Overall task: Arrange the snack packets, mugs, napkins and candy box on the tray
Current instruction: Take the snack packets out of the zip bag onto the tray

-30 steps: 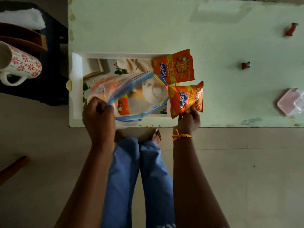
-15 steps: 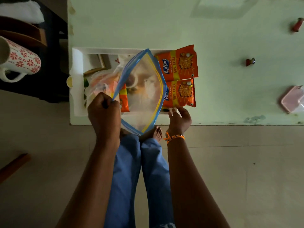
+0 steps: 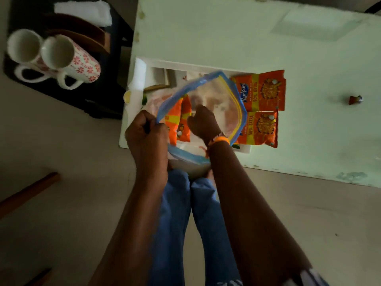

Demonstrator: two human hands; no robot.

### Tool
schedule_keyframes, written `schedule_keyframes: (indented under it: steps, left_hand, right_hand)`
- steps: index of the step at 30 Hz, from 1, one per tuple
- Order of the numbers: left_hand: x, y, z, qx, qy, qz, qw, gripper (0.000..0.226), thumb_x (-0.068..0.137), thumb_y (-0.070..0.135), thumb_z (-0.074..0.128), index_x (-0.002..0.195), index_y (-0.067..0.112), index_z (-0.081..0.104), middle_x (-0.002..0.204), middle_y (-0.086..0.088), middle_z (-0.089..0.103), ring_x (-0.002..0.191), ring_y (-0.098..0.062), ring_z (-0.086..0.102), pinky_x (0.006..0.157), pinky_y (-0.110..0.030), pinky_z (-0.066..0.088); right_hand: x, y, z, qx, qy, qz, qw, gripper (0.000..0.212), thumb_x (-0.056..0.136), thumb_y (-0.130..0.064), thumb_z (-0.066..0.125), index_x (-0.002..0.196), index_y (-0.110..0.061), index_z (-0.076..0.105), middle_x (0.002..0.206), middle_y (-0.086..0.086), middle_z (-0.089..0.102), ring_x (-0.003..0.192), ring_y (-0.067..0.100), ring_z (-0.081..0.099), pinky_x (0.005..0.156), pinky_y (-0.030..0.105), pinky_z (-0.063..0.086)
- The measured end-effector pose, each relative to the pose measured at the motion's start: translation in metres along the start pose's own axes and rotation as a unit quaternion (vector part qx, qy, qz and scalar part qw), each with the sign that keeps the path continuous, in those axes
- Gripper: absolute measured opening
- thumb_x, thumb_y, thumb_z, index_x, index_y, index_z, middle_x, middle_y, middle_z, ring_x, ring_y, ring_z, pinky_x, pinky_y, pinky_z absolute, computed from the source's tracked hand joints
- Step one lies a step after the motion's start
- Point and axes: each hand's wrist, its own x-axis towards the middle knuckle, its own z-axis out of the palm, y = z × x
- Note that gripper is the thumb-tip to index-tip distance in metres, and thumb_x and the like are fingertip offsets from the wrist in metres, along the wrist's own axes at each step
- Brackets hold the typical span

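A white tray [image 3: 140, 75] lies at the near left of a pale green table [image 3: 226, 34]. Two orange snack packets lie side by side at the tray's right end, one farther [image 3: 261, 90] and one nearer [image 3: 260, 129]. My left hand [image 3: 147, 133] grips the blue rim of a clear zip bag [image 3: 226, 85] and holds it wide above the tray. My right hand [image 3: 203, 120] is inside the bag, next to more orange packets [image 3: 178, 118] standing in it; whether it grips one I cannot tell. Two floral mugs [image 3: 68, 58] stand on a dark side table.
White napkins [image 3: 82, 11] and brown wooden pieces [image 3: 86, 36] share the dark side table [image 3: 99, 100] at left. A small red wrapped candy [image 3: 354, 99] lies on the green table at right. My blue-trousered legs [image 3: 185, 213] are below the table edge.
My right hand let go of the nearer packet beside the first one, then went into the zip bag. The left hand keeps the bag's mouth held wide. The camera swung left, revealing both mugs.
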Motion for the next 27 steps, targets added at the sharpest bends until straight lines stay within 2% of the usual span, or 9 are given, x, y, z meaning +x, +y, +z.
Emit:
schedule_keyframes:
  steps: [2,4,7,11,14,16,18,22,27]
  left_hand:
    - [0.002,0.007,-0.007,-0.014,-0.003,0.014,1.0,0.038,0.067,-0.014,0.049,0.051,0.018,0.036,0.057,-0.008,0.04,0.058,-0.018,0.038,0.049,-0.025,0.03]
    - [0.001,0.012,-0.018,-0.025,0.0,0.022,0.999,0.037,0.067,-0.016,0.048,0.052,0.015,0.035,0.056,-0.008,0.036,0.055,-0.015,0.036,0.046,-0.022,0.03]
    - [-0.006,0.02,-0.036,-0.074,0.02,0.028,0.997,0.025,0.067,-0.019,0.047,0.057,0.002,0.038,0.056,-0.009,0.033,0.051,-0.013,0.033,0.042,-0.014,0.028]
    - [-0.014,0.029,-0.062,-0.127,0.054,0.058,0.989,0.033,0.065,-0.018,0.049,0.053,0.01,0.034,0.051,0.003,0.036,0.045,-0.002,0.033,0.044,-0.01,0.033]
    - [-0.011,0.029,-0.078,-0.077,0.078,0.071,0.991,0.032,0.065,-0.004,0.056,0.053,0.016,0.034,0.051,0.0,0.039,0.051,-0.012,0.037,0.048,-0.022,0.036]
    - [-0.004,0.024,-0.08,-0.023,0.099,0.064,0.993,0.032,0.07,0.0,0.059,0.054,0.015,0.036,0.056,-0.01,0.039,0.056,-0.021,0.038,0.052,-0.03,0.036]
    - [0.003,0.015,-0.077,0.022,0.1,0.056,0.993,0.029,0.073,0.003,0.058,0.056,0.013,0.038,0.056,-0.005,0.039,0.055,-0.017,0.038,0.051,-0.027,0.035]
    - [0.011,-0.001,-0.058,0.05,0.078,0.043,0.995,0.034,0.074,0.004,0.057,0.053,0.019,0.034,0.052,0.004,0.039,0.048,-0.003,0.037,0.049,-0.015,0.031]
    - [0.013,-0.013,-0.022,0.086,0.05,0.038,0.994,0.033,0.07,0.001,0.056,0.054,0.02,0.035,0.051,0.006,0.039,0.044,-0.003,0.04,0.045,-0.011,0.031]
  right_hand:
    - [0.018,-0.006,0.007,-0.07,-0.066,-0.013,0.995,0.034,0.092,-0.012,0.043,0.122,0.003,0.05,0.133,0.029,0.049,0.123,0.04,0.047,0.097,0.037,0.037]
    - [0.025,-0.017,0.017,-0.109,-0.086,-0.026,0.99,0.018,0.091,-0.008,0.042,0.088,-0.007,0.06,0.125,0.028,0.056,0.118,0.037,0.052,0.096,0.04,0.039]
    - [0.027,-0.032,0.033,-0.117,-0.049,-0.04,0.991,0.043,0.089,-0.007,0.043,0.055,-0.026,0.023,0.069,0.013,0.049,0.088,0.025,0.049,0.08,0.039,0.038]
    - [0.017,-0.058,0.057,-0.076,-0.085,-0.029,0.993,0.016,0.094,-0.011,0.041,0.081,-0.017,0.048,0.085,0.011,0.047,0.097,0.025,0.044,0.08,0.026,0.031]
    - [0.01,-0.074,0.072,-0.063,-0.102,-0.038,0.992,0.035,0.094,-0.012,0.042,0.061,-0.017,0.035,0.068,0.004,0.041,0.089,0.02,0.038,0.064,0.012,0.032]
    - [0.006,-0.08,0.082,-0.038,-0.096,-0.051,0.993,0.022,0.091,-0.015,0.049,0.071,-0.009,0.055,0.087,0.018,0.062,0.095,0.028,0.055,0.078,0.028,0.043]
    - [-0.001,-0.082,0.083,-0.014,-0.1,-0.061,0.993,0.02,0.088,-0.014,0.051,0.081,-0.002,0.065,0.093,0.021,0.066,0.092,0.03,0.058,0.07,0.03,0.042]
    - [-0.014,-0.06,0.06,0.029,-0.057,-0.068,0.996,0.021,0.082,0.0,0.048,0.09,0.008,0.066,0.094,0.025,0.067,0.091,0.038,0.06,0.08,0.043,0.047]
    - [-0.033,-0.028,0.005,0.168,0.006,-0.045,0.985,0.021,0.09,-0.001,0.043,0.088,-0.006,0.063,0.087,0.014,0.066,0.081,0.025,0.062,0.075,0.041,0.051]
